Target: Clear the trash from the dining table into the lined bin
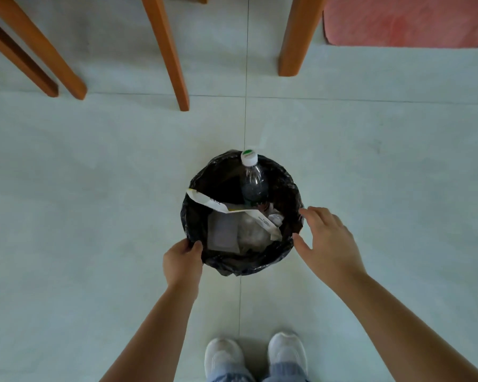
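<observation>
The left hand [183,261] pinches the near left edge of the black plastic liner [293,188] on the round bin, thumb inside. The right hand [326,238] is open, fingers spread, touching the right edge. Inside lie a clear plastic bottle with a white cap [253,180], a torn white paper wrapper [218,202] and crumpled scraps. The bin stands on the pale tiled floor [94,188], near the wooden chair legs [169,51].

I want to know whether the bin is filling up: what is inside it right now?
Inside the lined bin: a plastic bottle standing with its cap at the rim, a long paper strip, flat grey packaging and crumpled wrappers. Anything beneath them is covered.
</observation>
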`<state>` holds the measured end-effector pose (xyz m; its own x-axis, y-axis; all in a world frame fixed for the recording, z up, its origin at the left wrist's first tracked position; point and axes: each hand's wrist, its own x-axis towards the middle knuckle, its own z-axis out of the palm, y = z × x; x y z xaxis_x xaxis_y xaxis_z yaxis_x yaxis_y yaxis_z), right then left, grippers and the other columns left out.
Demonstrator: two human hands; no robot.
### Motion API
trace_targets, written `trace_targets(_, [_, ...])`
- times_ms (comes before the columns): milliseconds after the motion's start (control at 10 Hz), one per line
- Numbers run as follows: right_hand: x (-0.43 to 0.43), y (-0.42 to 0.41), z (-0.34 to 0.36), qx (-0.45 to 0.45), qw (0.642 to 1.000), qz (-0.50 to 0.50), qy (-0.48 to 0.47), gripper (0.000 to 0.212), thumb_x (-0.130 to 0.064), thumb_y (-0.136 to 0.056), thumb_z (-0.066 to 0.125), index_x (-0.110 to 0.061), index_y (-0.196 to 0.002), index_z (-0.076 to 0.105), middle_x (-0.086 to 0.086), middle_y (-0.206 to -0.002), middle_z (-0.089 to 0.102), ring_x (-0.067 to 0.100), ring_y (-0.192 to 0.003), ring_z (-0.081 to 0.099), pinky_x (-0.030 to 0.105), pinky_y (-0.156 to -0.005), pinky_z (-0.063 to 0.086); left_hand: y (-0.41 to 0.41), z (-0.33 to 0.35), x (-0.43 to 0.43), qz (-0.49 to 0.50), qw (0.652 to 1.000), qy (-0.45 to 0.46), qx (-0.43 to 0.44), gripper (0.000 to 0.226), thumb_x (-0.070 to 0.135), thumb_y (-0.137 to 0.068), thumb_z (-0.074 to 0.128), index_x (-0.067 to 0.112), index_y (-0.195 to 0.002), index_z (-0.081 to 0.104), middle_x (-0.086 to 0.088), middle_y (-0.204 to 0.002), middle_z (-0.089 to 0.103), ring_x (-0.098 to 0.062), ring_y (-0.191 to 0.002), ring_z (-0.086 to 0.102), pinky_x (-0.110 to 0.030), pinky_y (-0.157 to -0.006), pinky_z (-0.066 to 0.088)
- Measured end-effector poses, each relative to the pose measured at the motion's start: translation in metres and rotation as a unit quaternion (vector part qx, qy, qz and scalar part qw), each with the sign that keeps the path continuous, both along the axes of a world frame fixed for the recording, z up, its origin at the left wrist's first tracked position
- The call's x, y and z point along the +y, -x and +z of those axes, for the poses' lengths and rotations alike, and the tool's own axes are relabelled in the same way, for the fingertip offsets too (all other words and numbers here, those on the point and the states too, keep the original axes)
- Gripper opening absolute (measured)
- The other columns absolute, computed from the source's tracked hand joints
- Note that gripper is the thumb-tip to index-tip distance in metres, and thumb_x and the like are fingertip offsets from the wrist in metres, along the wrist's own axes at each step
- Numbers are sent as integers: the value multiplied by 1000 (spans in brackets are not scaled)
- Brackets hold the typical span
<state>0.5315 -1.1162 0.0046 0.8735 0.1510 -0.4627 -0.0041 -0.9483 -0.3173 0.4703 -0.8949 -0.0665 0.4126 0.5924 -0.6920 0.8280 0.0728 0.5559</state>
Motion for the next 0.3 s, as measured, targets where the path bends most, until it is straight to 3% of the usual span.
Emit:
trace_targets(100, [-1, 8, -11, 2, 1000, -1, 1, 45, -27, -84, 55, -13, -126, 44, 7, -127, 51, 28, -112, 49, 39, -93, 41, 3, -13, 1, 2, 1000, -1, 3, 18, 8, -85, 53, 9, -67, 52, -18, -75, 55, -27, -70, 51, -40, -73, 44])
trace_targets(200, [-3, 13, -17, 4, 1000, 0, -4, 46, -27, -84, 54, -14, -127, 43, 6, -127, 51, 27, -112, 49, 38, -93, 41, 7, -18, -1, -14, 999, -31, -5, 19, 15, -87, 54, 2, -76, 62, -23, -81, 64, -40, -78, 62, -40, -71, 48])
trace_targets(300, [-2, 17, -16, -11, 1000, -1, -8, 45, -26, -84, 55, -14, -126, 44, 7, -125, 53, 28, -112, 50, 38, -92, 41, 12, -10, -4, -12, 1000, -25, -14, 21, 21, -87, 58, 6, -99, 66, -15, -95, 67, -37, -89, 62, -40, -79, 49])
